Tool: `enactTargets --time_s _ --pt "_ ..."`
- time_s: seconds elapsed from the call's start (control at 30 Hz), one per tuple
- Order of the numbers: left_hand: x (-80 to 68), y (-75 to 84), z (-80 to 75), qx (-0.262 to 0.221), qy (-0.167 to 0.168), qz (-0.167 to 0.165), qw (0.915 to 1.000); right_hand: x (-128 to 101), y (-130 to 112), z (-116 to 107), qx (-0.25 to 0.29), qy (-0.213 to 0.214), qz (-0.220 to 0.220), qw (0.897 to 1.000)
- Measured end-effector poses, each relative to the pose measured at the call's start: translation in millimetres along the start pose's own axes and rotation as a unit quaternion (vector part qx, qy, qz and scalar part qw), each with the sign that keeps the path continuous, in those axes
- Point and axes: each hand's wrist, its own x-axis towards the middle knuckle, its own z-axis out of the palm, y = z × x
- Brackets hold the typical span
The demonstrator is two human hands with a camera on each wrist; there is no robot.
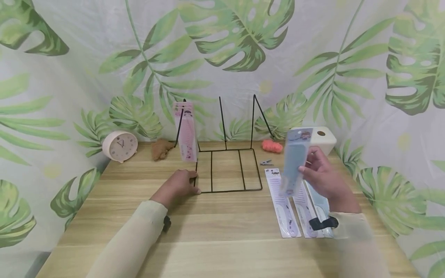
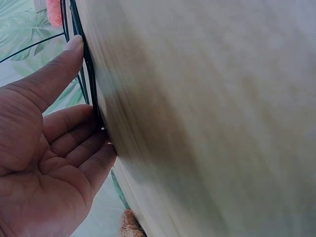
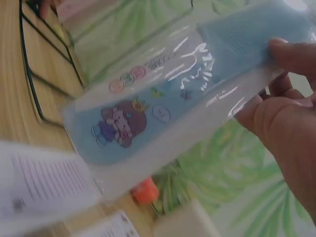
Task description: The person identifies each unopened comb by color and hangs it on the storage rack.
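My right hand (image 1: 321,175) holds up a blue comb (image 1: 297,162) in a clear plastic sleeve, thumb on its near face. A cartoon figure shows on the comb's handle in the right wrist view. My left hand (image 1: 179,187) grips the front left corner of a black wire display rack (image 1: 226,191), thumb and fingers at the wire in the left wrist view. Packaged pink combs (image 1: 187,133) hang from the rack's left prong. Beneath the raised comb lie purple combs (image 1: 281,204) and a blue comb pack (image 1: 320,202) on the table, partly hidden by the right hand and wrist.
At the back left stand a pink alarm clock (image 1: 121,146) and a brown fuzzy bundle (image 1: 161,149). Behind the purple combs lie a grey clip (image 1: 266,163) and a coral yarn bundle (image 1: 272,146). A white box (image 1: 325,139) stands behind the right hand. Leaf-print cloth surrounds the wooden table (image 1: 215,235).
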Motion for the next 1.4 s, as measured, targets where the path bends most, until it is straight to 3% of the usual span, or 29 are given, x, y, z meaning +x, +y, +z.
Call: enactTargets --time_s 0.13,0.27,0.63,0.87,1.4 --pt "-0.1 0.7 -1.3 0.003 -0.001 0.003 1.0000 13.8 4.5 25.6 0.016 -0.061 -0.007 0.998" --pt "-1.1 1.1 -1.4 0.006 0.001 0.010 0.9999 28.9 11.4 55.0 0.019 -0.086 0.012 0.996" --pt "-0.5 1.6 -0.6 0.003 0.001 0.009 0.9999 60.6 33.1 109.0 -0.065 -0.072 0.102 0.990" --pt "-0.3 2.2 -0.8 0.000 -0.002 -0.008 1.0000 68.6 37.0 118.2 -0.081 -0.075 0.118 0.987" --pt "0.3 0.6 -0.4 0.002 0.000 -0.002 1.0000 76.0 40.2 121.3 -0.083 -0.041 0.171 0.981"
